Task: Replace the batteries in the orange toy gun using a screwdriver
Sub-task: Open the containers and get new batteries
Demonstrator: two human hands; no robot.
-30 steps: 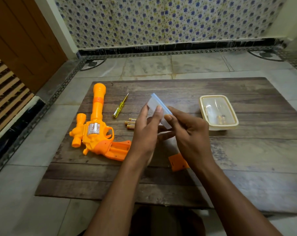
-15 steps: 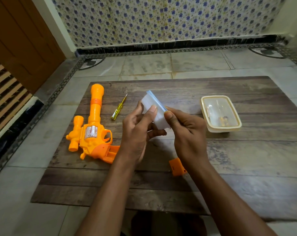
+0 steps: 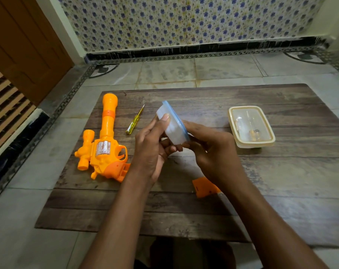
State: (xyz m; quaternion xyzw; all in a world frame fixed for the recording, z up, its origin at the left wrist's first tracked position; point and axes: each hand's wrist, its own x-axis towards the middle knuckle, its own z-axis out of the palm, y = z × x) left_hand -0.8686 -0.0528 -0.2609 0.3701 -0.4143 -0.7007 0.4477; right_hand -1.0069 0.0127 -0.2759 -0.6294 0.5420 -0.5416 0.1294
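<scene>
Gripping the blue-rimmed box, tilted on edge, both hands: left hand and right hand; orange toy gun lies on the surface.

Wooden board bears toy gun, screwdriver, lidded box.

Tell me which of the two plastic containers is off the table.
The blue-rimmed container, tilted between both hands; the cream-rimmed container sits flat on the table.

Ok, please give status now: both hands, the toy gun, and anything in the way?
Left hand and right hand grip small blue-lidded container above table. Orange toy gun lies left, untouched, battery cover off. Nothing blocking.
</scene>
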